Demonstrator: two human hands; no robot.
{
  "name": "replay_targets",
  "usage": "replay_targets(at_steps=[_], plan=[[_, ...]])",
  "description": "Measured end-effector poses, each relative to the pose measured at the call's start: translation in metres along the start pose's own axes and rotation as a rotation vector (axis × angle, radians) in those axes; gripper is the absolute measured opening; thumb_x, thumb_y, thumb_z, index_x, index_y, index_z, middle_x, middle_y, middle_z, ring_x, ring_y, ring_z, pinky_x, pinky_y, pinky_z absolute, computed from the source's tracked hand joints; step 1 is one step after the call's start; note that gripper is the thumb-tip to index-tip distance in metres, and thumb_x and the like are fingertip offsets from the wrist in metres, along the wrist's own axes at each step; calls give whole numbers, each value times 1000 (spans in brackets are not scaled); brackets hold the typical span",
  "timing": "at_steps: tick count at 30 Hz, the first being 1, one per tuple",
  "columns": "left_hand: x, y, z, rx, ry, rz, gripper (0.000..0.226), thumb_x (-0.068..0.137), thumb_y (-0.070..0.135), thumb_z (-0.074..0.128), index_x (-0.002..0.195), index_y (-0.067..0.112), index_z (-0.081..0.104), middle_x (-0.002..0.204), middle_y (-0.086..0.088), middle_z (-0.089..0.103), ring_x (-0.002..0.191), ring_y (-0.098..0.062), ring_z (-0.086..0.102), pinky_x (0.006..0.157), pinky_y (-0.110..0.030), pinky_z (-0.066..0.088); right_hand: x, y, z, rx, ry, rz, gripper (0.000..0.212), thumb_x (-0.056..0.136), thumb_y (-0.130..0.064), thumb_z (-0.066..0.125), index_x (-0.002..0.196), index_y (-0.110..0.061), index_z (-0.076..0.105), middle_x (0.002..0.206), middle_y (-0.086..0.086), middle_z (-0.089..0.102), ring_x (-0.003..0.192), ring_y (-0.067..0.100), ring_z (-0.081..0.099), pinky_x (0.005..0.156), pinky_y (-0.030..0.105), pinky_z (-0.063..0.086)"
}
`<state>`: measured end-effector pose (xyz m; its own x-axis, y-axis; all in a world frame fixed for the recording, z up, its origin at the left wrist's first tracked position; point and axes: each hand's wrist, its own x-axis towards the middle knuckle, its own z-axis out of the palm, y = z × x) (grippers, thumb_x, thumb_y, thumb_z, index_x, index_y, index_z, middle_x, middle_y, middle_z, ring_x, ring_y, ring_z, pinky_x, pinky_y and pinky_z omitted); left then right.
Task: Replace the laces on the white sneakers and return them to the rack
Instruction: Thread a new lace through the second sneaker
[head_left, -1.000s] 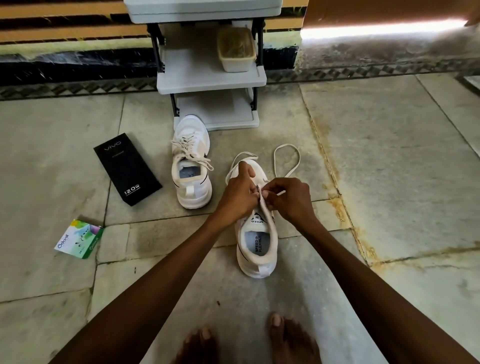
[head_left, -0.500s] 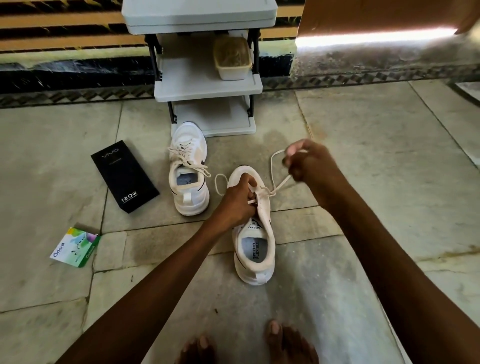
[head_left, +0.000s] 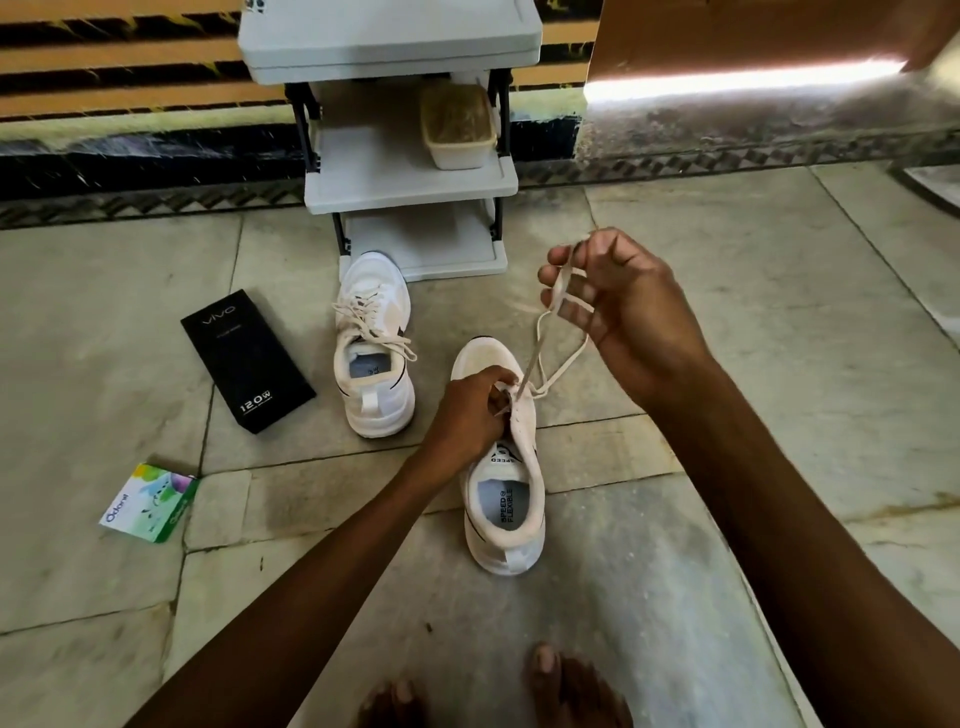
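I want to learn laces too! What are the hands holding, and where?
The right hand holds the lace by its loose loop, up in the air. The left hand grips the near sneaker at its lacing edge.

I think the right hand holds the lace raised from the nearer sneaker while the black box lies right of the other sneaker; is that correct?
Not quite: in the head view the black box lies left of the other sneaker, not right of it. The right hand does hold the lace raised from the nearer sneaker.
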<state>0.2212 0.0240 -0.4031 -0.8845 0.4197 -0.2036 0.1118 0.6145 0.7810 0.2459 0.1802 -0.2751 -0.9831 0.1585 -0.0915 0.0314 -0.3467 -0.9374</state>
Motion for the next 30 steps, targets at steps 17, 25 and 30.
replay_targets(at_steps=[17,25,30], plan=[[-10,1,1,472,184,75,38,82,27,65,119,35,62,126,8,54,116,-20,47,86,-36,31,-6,68,-19,-787,57,154,19,89,-11,63,73,-16,72,66,-5,65,63,6,55,65,26,43],[-13,0,4,330,162,76,45,79,6,65,120,25,64,127,1,55,115,-26,46,89,-45,47,1,-8,-1,423,12,94,26,94,4,36,76,-12,46,76,-2,49,66,11,44,70,29,51],[-11,-2,4,311,161,80,41,82,9,64,120,22,66,126,0,56,116,-25,45,92,-42,44,2,3,-7,299,161,296,26,98,-8,42,75,-10,52,68,0,43,52,9,34,48,20,32]])
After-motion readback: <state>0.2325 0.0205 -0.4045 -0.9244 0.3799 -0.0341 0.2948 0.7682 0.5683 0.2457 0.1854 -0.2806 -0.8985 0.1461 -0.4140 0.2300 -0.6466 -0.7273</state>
